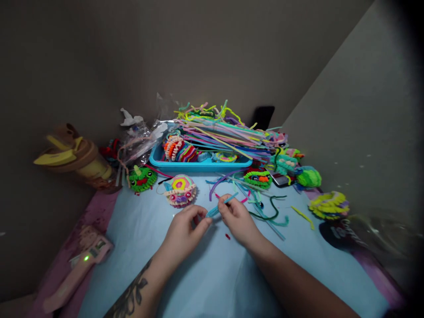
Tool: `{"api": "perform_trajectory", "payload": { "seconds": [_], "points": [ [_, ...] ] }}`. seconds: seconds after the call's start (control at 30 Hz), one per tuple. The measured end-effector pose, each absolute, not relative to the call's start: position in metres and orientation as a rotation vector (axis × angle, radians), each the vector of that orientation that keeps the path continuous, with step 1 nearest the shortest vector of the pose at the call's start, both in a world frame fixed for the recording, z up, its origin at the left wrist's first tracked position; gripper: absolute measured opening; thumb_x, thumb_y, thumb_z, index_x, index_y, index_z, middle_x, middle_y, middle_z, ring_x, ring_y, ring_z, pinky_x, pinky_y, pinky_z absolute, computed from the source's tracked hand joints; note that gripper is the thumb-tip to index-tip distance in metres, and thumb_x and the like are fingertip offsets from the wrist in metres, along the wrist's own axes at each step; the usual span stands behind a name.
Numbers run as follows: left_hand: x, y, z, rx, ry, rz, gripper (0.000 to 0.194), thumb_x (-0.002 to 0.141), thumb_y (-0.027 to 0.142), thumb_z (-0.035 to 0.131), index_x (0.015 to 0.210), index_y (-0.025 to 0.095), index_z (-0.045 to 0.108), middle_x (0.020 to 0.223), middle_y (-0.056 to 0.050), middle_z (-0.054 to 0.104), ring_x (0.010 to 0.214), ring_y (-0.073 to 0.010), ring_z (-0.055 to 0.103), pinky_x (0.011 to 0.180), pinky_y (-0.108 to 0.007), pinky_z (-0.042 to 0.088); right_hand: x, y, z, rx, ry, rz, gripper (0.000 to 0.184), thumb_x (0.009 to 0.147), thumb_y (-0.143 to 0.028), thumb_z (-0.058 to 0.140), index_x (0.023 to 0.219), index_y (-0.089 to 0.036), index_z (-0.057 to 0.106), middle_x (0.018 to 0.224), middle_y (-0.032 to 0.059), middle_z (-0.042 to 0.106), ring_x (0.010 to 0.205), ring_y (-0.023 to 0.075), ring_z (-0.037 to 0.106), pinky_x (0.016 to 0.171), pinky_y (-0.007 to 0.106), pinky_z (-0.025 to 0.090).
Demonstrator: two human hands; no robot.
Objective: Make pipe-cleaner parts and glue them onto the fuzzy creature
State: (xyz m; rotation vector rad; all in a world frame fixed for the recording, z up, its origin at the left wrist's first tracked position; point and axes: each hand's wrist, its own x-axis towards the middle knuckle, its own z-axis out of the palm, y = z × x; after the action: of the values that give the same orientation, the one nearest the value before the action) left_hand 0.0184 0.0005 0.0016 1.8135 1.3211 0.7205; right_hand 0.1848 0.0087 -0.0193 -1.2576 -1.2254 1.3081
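Between my two hands a blue pipe cleaner (213,211) is stretched at a slant, seemingly folded or doubled toward its left end. My left hand (187,226) pinches that lower left end. Fingers of my right hand (236,217) grip it farther up, and its tip sticks out past them. Below the hands a small dark red piece (227,236) lies on the light blue cloth (198,282). Just beyond are a round pastel pipe-cleaner figure (180,191) and loose strands, among them a purple pipe cleaner (212,190) and a dark green one (274,212).
A blue tray (202,166) heaped with pipe cleaners (225,132) stands at the back. Green figures (143,179) and a yellow one (329,205) sit to the sides. A brown cup (89,161) is far left, with a pink glue gun (79,269) nearer. A dark phone (263,117) leans behind.
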Motion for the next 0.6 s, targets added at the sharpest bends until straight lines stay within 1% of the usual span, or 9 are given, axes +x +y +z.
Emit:
{"api": "perform_trajectory", "payload": {
  "seconds": [0.07, 0.1, 0.27, 0.37, 0.5, 0.6],
  "points": [
    [0.0174, 0.0018, 0.0027, 1.746, 1.315, 0.767, 0.023, 0.079, 0.032, 0.058, 0.097, 0.018, 0.060, 0.093, -0.005, 0.064, 0.072, -0.0145, 0.056, 0.062, -0.024, 0.041, 0.1862, 0.0094, -0.0150, -1.323, -1.299, 1.225, 0.018, 0.080, -0.037, 0.056, 0.076, -0.020, 0.051, 0.059, -0.0043, 0.043, 0.052, 0.0109, 0.039, 0.048, 0.023, 0.031],
    [0.0170, 0.0025, 0.0032, 1.723, 1.313, 0.780, 0.025, 0.079, 0.032, 0.059, 0.099, 0.018, 0.060, 0.095, -0.005, 0.064, 0.072, -0.0145, 0.056, 0.061, -0.024, 0.041, 0.1863, 0.0096, -0.0138, -1.335, -1.334, 1.196, 0.017, 0.079, -0.035, 0.056, 0.075, -0.019, 0.052, 0.061, -0.0034, 0.045, 0.054, 0.0115, 0.041, 0.050, 0.023, 0.033],
    [0.0158, 0.0044, 0.0034, 1.640, 1.285, 0.744, 0.021, 0.082, 0.031, 0.053, 0.087, 0.016, 0.065, 0.081, -0.005, 0.066, 0.068, -0.0150, 0.056, 0.059, -0.024, 0.041, 0.1840, 0.0101, -0.0172, -1.263, -1.391, 1.209, 0.014, 0.078, -0.031, 0.055, 0.072, -0.018, 0.054, 0.067, -0.0007, 0.051, 0.063, 0.0135, 0.049, 0.059, 0.025, 0.039],
    [0.0170, 0.0045, 0.0027, 1.567, 1.267, 0.722, 0.022, 0.081, 0.031, 0.053, 0.086, 0.015, 0.066, 0.078, -0.005, 0.067, 0.069, -0.0159, 0.057, 0.061, -0.024, 0.042, 0.1830, 0.0101, -0.0198, -1.258, -1.356, 1.281, 0.012, 0.075, -0.030, 0.057, 0.072, -0.018, 0.055, 0.066, -0.0012, 0.052, 0.062, 0.0134, 0.049, 0.059, 0.026, 0.040],
    [0.0196, 0.0042, 0.0014, 1.539, 1.265, 0.643, 0.023, 0.077, 0.034, 0.057, 0.081, 0.013, 0.067, 0.069, -0.004, 0.065, 0.063, -0.0157, 0.056, 0.057, -0.024, 0.041, 0.1813, 0.0094, -0.0183, -1.221, -1.312, 1.383, 0.010, 0.072, -0.027, 0.059, 0.070, -0.018, 0.055, 0.064, -0.0019, 0.053, 0.062, 0.0128, 0.051, 0.060, 0.026, 0.042],
    [0.0198, 0.0043, 0.0001, 1.548, 1.268, 0.607, 0.025, 0.077, 0.036, 0.057, 0.077, 0.013, 0.068, 0.068, -0.004, 0.065, 0.062, -0.0155, 0.054, 0.057, -0.024, 0.039, 0.1796, 0.0088, -0.0166, -1.208, -1.292, 1.444, 0.008, 0.072, -0.026, 0.059, 0.069, -0.019, 0.056, 0.062, -0.0027, 0.054, 0.059, 0.0121, 0.051, 0.059, 0.025, 0.042]
  ]
}}
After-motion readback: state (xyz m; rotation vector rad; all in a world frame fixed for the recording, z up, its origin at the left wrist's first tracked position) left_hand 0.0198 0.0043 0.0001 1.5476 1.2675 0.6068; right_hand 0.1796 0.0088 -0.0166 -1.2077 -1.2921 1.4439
